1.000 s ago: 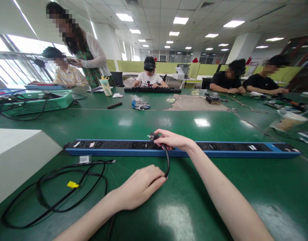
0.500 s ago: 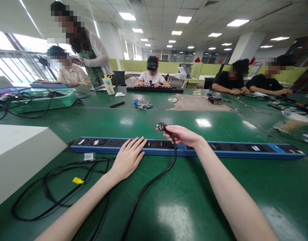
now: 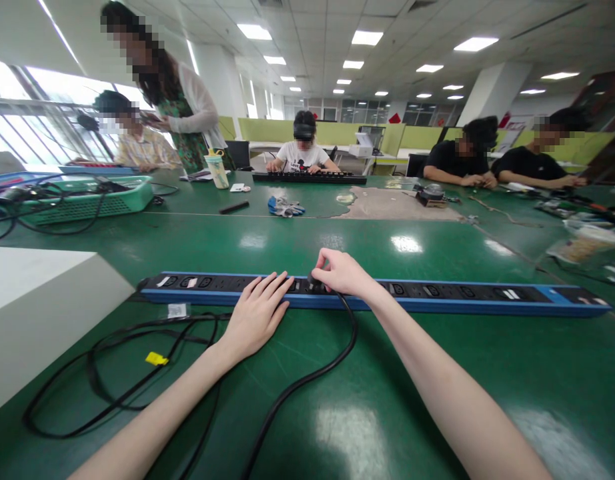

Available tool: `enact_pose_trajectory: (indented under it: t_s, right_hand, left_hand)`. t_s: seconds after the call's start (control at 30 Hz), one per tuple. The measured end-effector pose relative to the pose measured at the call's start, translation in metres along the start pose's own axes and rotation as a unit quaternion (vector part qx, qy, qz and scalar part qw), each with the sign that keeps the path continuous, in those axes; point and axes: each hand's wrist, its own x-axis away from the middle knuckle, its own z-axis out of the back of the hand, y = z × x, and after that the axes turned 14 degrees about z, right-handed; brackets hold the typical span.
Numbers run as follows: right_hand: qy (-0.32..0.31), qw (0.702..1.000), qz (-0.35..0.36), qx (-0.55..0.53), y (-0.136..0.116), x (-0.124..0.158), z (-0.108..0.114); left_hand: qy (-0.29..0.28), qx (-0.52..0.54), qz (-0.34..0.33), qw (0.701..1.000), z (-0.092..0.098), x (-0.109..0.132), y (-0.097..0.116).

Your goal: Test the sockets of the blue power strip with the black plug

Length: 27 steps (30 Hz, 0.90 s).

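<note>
A long blue and black power strip (image 3: 437,297) lies across the green table (image 3: 387,400) in front of me. My right hand (image 3: 340,273) is closed on a black plug (image 3: 315,287) and presses it down onto the strip near its middle. The plug's black cable (image 3: 307,380) curves back toward me over the table. My left hand (image 3: 257,313) lies flat with fingers spread, its fingertips resting on the strip just left of the plug.
A loose coil of black cable with a yellow tag (image 3: 156,359) lies at the left. A white box (image 3: 32,307) stands at the left edge. Further back are a green basket (image 3: 87,200), a cup (image 3: 217,172), gloves (image 3: 285,209) and several seated people; one person stands.
My right hand has come down from above the strip and set the plug onto it. My left hand, which let go of the cable earlier, stays flat on the strip.
</note>
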Motion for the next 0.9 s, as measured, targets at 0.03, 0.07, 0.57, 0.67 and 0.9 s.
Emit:
enact_pose_trajectory:
  t_s: [0.03, 0.07, 0.57, 0.67, 0.9]
  right_hand:
    - [0.004, 0.999, -0.006, 0.037, -0.001, -0.001, -0.003]
    - [0.010, 0.997, -0.013, 0.072, -0.003, -0.002, -0.006]
    - [0.045, 0.994, -0.050, 0.091, -0.001, -0.007, -0.021]
    - [0.036, 0.989, -0.071, 0.126, -0.008, -0.006, -0.025]
    - [0.045, 0.974, -0.039, 0.220, -0.023, 0.001, -0.030]
  left_hand:
    - [0.000, -0.001, 0.000, 1.000, 0.000, 0.000, 0.000]
    - [0.000, -0.002, 0.000, 1.000, 0.000, 0.000, 0.000]
    - [0.015, -0.017, -0.002, 1.000, -0.001, 0.001, 0.001]
    - [0.019, -0.022, -0.002, 1.000, -0.002, 0.001, 0.001]
    - [0.025, -0.024, -0.006, 0.999, -0.003, 0.001, 0.000]
